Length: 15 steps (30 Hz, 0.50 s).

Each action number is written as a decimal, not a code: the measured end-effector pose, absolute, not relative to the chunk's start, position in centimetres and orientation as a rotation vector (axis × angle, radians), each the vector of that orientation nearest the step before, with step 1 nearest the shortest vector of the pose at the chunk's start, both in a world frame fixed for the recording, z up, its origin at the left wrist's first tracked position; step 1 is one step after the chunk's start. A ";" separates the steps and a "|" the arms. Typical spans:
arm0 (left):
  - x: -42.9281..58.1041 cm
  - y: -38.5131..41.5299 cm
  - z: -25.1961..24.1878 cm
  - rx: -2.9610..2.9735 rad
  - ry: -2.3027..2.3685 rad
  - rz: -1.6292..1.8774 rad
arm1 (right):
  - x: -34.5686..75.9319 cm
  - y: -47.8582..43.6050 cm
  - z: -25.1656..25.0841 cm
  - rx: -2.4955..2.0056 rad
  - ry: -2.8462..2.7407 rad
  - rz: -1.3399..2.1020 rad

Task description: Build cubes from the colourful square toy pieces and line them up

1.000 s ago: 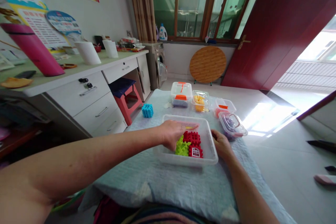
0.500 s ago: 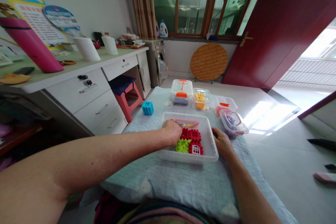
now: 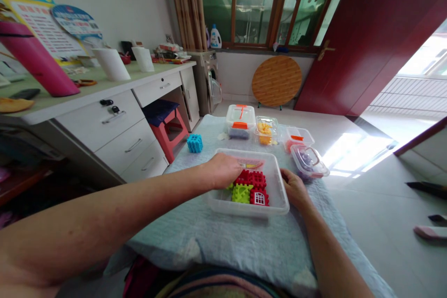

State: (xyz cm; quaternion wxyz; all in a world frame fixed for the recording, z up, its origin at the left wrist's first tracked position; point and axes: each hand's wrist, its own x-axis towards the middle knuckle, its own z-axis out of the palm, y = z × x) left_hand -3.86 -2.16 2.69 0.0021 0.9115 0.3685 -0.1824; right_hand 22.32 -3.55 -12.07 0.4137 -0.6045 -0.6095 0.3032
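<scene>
A clear plastic box [image 3: 275,191] stands on the cloth-covered table with flat, notched building pieces inside. Red pieces [image 3: 257,179], one red piece with a white window insert [image 3: 259,198] and a lime-green piece [image 3: 241,193] lie together on its floor. My left hand [image 3: 225,170] reaches over the box's left side, above the pieces, its fingers pointing down and mostly hidden from me. Another bit of green shows just under it. At the box's right wall, my right hand [image 3: 296,188] grips the side, thumb near the rim.
A blue block cube [image 3: 194,143] sits at the table's left edge. Behind the box are a lidded tub with orange clips [image 3: 240,121], a container of yellow pieces [image 3: 266,131], a tub with reddish contents [image 3: 298,138] and one with purple contents [image 3: 309,163].
My left hand has shifted slightly up and flattened, its wrist higher over the box's left side. The right hand keeps its place at the box. The view has tilted a little.
</scene>
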 end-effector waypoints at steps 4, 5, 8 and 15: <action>-3.9 -2.7 3.2 2.696 0.931 -0.897 | 22.3 -3.5 -12.1 -1.532 -1.539 0.765; -3.7 -2.8 3.0 2.662 0.869 -0.981 | 22.3 -3.5 -12.2 -1.531 -1.541 0.765; -3.1 -2.4 1.6 2.609 0.736 -1.125 | 22.4 -3.5 -12.4 -1.515 -1.540 0.757; -3.0 -1.2 -2.7 2.628 0.878 -0.926 | 22.4 -3.4 -12.3 -1.524 -1.574 0.742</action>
